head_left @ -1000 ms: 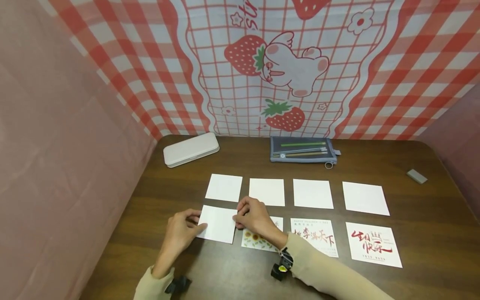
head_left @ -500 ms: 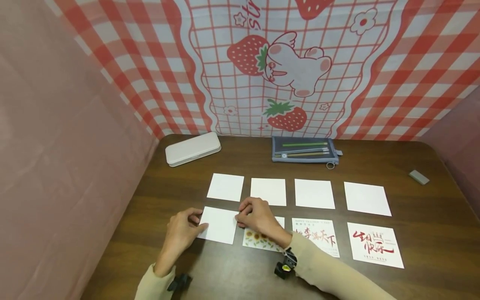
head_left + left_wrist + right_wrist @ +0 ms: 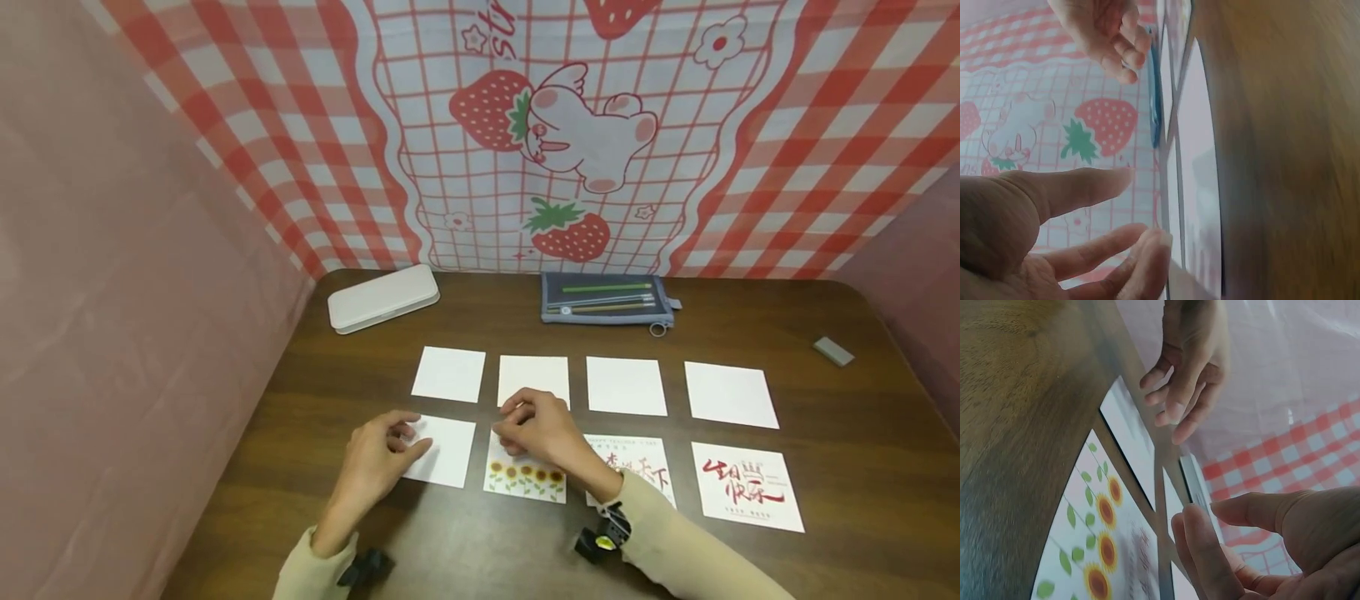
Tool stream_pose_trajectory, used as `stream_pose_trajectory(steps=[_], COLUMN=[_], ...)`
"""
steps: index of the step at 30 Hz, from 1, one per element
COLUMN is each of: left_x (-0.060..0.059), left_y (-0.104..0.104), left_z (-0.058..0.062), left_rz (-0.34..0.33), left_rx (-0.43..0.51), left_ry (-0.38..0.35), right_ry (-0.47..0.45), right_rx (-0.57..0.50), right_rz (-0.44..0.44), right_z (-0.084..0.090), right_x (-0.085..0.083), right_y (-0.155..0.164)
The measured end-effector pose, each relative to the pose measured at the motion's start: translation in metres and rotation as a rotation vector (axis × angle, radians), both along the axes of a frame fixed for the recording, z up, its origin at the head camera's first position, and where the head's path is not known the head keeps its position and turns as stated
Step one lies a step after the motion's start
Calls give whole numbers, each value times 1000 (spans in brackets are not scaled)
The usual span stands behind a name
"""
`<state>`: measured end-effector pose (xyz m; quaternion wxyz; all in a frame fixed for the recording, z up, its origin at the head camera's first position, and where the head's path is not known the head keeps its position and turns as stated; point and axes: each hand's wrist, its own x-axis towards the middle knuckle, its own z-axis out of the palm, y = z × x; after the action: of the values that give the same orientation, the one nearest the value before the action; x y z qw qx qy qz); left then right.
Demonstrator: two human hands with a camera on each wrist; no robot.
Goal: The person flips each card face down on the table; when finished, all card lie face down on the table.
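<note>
I see five blank cards turned down, three printed ones left. My left hand [image 3: 378,458], fingers loosely spread, rests on the blank card [image 3: 444,451]; my right hand [image 3: 542,430], fingers curled, hovers over the sunflower card [image 3: 525,481] at its 3 o'clock.

light: even, soft | shadows: faint | wrist views blurred (head view sharp)

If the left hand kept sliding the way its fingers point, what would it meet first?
The left hand points right across the blank white card beneath its fingertips. Past that card's edge, the sunflower card comes first, probably alongside the right hand above it; depth is unclear.
</note>
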<state>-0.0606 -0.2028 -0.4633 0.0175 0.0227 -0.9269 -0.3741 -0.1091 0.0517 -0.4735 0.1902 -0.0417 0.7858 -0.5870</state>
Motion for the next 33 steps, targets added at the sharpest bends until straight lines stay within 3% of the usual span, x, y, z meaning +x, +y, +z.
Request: stream_pose_trajectory(steps=[5, 11, 27, 33], left_x=[-1, -1, 7, 10], left_y=[15, 32, 67, 76], left_z=[-2, -5, -12, -12], left_rz=[-64, -100, -245, -267], left_rx=[141, 237, 286, 303], left_ry=[45, 3, -96, -136], right_ry=[-20, 52, -37, -63], right_rx=[-5, 43, 45, 5], right_rz=[-27, -20, -92, -118], right_z=[2, 3, 3, 2], right_x=[3, 9, 26, 34], right_y=[14, 31, 75, 82])
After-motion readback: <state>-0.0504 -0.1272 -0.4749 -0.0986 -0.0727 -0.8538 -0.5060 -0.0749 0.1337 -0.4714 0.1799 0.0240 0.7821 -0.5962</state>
